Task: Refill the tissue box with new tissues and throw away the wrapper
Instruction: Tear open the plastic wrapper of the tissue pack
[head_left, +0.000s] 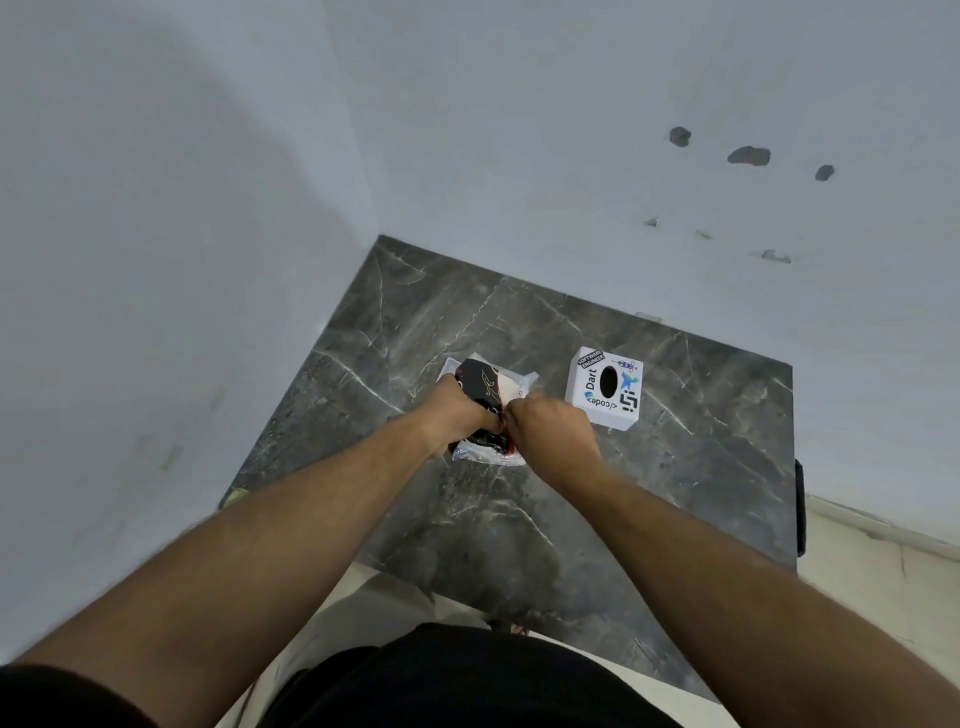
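We pinch the tissue pack with left hand and right hand, both closed on its wrapper, beside the tissue box.

Blk/red tissue pack, white box (stickers), grey-veined table.

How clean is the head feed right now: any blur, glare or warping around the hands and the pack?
Head view: light is soft and even, with no hard shadows. The right hand is slightly motion-blurred at the fingers; the left hand is sharper. Small glints on the pack's clear edge; the box print is readable. Wide-angle warping bends the table edges and stretches the forearms.
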